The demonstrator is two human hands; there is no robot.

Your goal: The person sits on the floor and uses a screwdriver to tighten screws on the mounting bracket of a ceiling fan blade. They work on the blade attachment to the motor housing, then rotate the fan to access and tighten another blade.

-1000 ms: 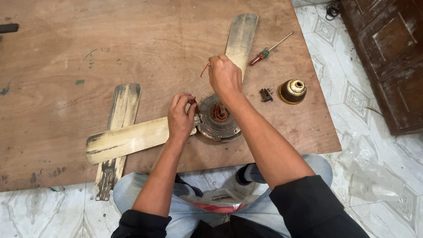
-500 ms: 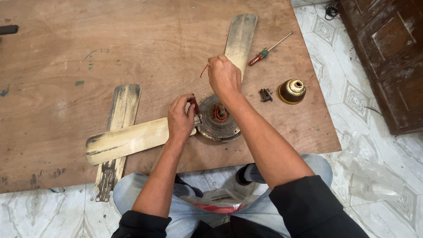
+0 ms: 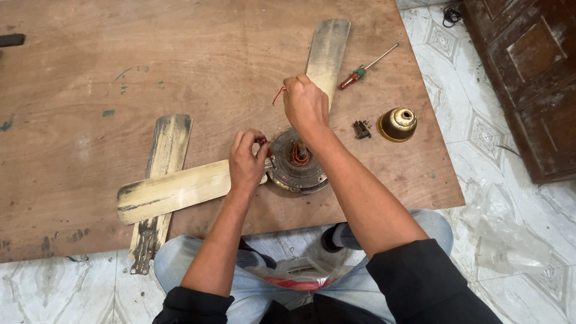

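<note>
1. We see a ceiling fan motor (image 3: 298, 163), round, grimy and metal-grey, lying flat near the near edge of a brown plywood board (image 3: 120, 72), right of the board's middle. Red wires (image 3: 299, 156) coil at its hub.
2. Our left hand (image 3: 247, 163) rests at the motor's left rim, fingers curled and pinching something small and dark; we cannot tell what it is.
3. Our right hand (image 3: 305, 103) is raised just beyond the motor, clenched around a thin red wire end (image 3: 277, 93) that sticks out to its left.
4. A pale, dirty fan blade (image 3: 174, 191) runs left from the motor under our left hand. A second blade (image 3: 327, 51) reaches away to the far side, partly hidden by our right hand. A third blade (image 3: 161, 180), loose and worn dark at its near end, lies crossed under the first.
5. We see no packages, labels or signs on the board.
6. To the right of the motor lie a small dark metal part (image 3: 361, 129) and, just beside it, a brass-coloured cup-shaped cover (image 3: 398, 124).
7. A screwdriver (image 3: 366, 67) with a red and green handle lies farther off, near the second blade.
8. A dark wooden door (image 3: 528, 78) stands at the far right on the pale tiled floor (image 3: 516, 240).
</note>
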